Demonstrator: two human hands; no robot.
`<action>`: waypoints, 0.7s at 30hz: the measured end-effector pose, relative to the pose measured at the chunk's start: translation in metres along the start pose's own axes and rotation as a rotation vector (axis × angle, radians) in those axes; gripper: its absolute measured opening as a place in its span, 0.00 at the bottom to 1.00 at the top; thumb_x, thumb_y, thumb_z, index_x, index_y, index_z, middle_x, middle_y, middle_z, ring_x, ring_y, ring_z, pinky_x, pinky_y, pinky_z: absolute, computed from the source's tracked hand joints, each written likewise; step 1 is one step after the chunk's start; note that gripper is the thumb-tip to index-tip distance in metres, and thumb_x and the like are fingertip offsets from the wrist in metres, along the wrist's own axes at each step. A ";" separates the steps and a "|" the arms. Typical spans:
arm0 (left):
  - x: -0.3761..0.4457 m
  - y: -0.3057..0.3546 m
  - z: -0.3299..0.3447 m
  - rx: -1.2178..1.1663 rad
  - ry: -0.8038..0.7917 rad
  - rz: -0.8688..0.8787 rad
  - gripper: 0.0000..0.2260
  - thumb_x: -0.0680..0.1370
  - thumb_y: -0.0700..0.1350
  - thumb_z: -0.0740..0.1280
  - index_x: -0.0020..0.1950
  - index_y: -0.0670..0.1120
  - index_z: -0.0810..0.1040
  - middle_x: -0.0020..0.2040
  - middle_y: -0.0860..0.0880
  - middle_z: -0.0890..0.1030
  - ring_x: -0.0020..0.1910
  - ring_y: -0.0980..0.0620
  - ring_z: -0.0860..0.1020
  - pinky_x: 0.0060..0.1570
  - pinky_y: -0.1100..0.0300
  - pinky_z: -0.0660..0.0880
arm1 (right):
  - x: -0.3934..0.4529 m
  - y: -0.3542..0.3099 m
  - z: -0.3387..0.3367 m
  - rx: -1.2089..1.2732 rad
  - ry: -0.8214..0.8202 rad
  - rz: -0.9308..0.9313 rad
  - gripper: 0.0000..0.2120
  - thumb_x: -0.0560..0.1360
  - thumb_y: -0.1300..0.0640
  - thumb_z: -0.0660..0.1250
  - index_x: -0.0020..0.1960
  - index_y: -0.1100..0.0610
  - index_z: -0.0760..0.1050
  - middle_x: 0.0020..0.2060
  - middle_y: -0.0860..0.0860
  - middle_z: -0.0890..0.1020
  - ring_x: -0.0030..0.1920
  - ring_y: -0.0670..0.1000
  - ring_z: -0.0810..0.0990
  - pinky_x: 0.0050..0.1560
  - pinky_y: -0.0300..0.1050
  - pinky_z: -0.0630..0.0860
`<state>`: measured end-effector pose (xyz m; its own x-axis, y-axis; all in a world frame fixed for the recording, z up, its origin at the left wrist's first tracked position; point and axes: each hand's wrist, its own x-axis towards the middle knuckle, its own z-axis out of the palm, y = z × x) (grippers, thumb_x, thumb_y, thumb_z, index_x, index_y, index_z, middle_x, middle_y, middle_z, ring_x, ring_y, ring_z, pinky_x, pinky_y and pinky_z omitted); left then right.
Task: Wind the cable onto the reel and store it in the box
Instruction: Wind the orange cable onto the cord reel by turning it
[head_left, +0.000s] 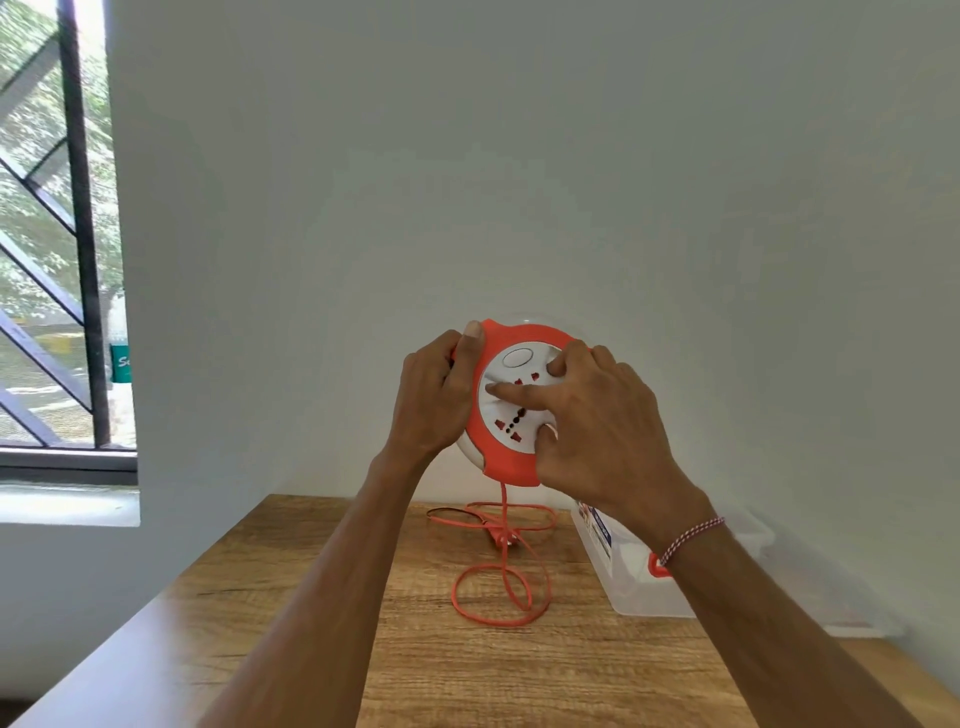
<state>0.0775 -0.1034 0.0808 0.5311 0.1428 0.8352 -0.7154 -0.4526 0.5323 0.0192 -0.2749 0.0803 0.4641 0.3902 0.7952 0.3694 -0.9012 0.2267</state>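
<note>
Up in the air, my left hand (434, 395) grips the edge of the orange reel (511, 415). My right hand (602, 431) presses its fingers on the white face. Its cable (498, 587) hangs down in loops on the table (291, 597), beside the clear box (639, 587).

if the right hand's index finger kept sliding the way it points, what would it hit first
Probably the left hand: the right hand points its index finger left across the reel face, toward the left thumb on the rim.
</note>
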 end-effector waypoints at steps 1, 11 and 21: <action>0.000 0.000 0.000 -0.002 0.002 0.000 0.27 0.82 0.59 0.54 0.47 0.37 0.80 0.40 0.41 0.85 0.36 0.46 0.84 0.39 0.41 0.82 | -0.001 0.000 0.001 0.008 0.015 0.017 0.29 0.65 0.43 0.75 0.65 0.41 0.76 0.56 0.58 0.80 0.53 0.59 0.79 0.51 0.56 0.78; 0.000 0.000 0.001 -0.010 0.001 0.004 0.25 0.83 0.58 0.54 0.44 0.40 0.79 0.37 0.44 0.83 0.33 0.48 0.83 0.37 0.49 0.81 | 0.002 -0.005 0.003 0.066 0.140 0.167 0.35 0.70 0.30 0.65 0.68 0.51 0.75 0.52 0.53 0.85 0.46 0.56 0.84 0.47 0.49 0.81; 0.001 -0.003 0.000 -0.033 0.036 -0.028 0.25 0.81 0.59 0.54 0.48 0.41 0.80 0.41 0.46 0.85 0.36 0.49 0.84 0.40 0.50 0.84 | 0.007 0.011 -0.004 0.070 -0.110 -0.144 0.24 0.65 0.54 0.80 0.59 0.44 0.81 0.69 0.54 0.72 0.66 0.59 0.68 0.60 0.58 0.75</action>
<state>0.0802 -0.1017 0.0797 0.5351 0.1867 0.8239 -0.7154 -0.4185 0.5595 0.0236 -0.2824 0.0905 0.4866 0.5359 0.6899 0.4916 -0.8208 0.2909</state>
